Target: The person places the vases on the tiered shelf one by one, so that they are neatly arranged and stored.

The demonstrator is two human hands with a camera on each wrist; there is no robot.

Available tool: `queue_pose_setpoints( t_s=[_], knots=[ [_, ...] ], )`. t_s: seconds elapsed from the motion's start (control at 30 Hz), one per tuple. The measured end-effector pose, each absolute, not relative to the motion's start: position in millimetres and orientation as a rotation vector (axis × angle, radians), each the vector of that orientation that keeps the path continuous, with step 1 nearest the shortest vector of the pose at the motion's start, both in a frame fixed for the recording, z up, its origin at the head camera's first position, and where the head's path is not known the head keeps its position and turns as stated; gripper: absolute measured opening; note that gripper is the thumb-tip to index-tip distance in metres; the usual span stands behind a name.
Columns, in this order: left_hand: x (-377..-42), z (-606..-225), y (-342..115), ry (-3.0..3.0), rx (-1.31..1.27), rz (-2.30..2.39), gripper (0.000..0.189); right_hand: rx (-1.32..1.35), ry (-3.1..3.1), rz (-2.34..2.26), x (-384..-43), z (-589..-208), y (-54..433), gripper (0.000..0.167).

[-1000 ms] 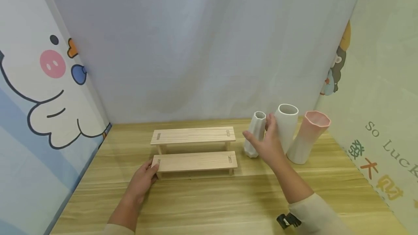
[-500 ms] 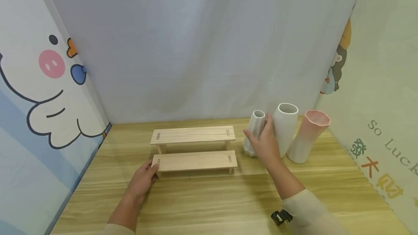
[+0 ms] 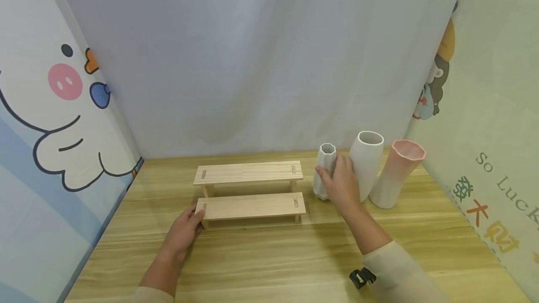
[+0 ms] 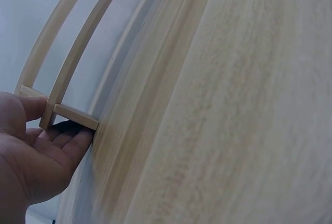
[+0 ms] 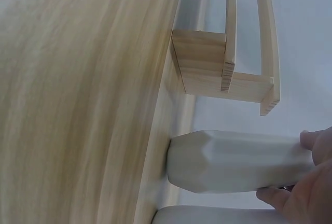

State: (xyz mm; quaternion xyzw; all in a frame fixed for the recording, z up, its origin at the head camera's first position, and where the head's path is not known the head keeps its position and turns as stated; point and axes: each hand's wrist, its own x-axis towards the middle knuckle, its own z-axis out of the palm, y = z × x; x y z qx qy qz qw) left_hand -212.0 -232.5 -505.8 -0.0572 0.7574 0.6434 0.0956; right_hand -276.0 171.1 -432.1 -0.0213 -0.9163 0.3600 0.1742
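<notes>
My left hand [image 3: 183, 233] holds the left end of the lower, front shelf [image 3: 252, 205] of light wooden display risers, thumb on top. In the left wrist view its fingers [image 4: 70, 146] curl under the board beside the leg. On the right, my right hand [image 3: 343, 186] grips a slim white faceted vase [image 3: 325, 169], thumb at its left side and fingers at its right. The right wrist view shows this vase [image 5: 233, 159] upright, its base at the tabletop and the hand around its upper part.
Behind the front shelf stands the higher shelf [image 3: 248, 173]. A larger white vase [image 3: 366, 167] is close right of my right hand, with a pink-and-white vase [image 3: 396, 174] beyond it. A grey-white curtain [image 3: 252, 60] hangs at the table's [image 3: 261, 265] back; printed panels flank both sides.
My right hand has closed its fingers round the slim white vase, which has shifted slightly left and stands straighter. The left hand keeps its hold on the front shelf.
</notes>
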Motion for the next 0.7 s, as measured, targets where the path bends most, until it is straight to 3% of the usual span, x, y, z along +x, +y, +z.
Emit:
queue_pose_setpoints(
  t_s=[0.7],
  knots=[
    [-214.8, -508.1, -234.5, 2.21, -0.185, 1.936, 0.067, 0.015, -2.643, 0.965, -275.0, -430.6, 177.7, 0.071]
  ],
)
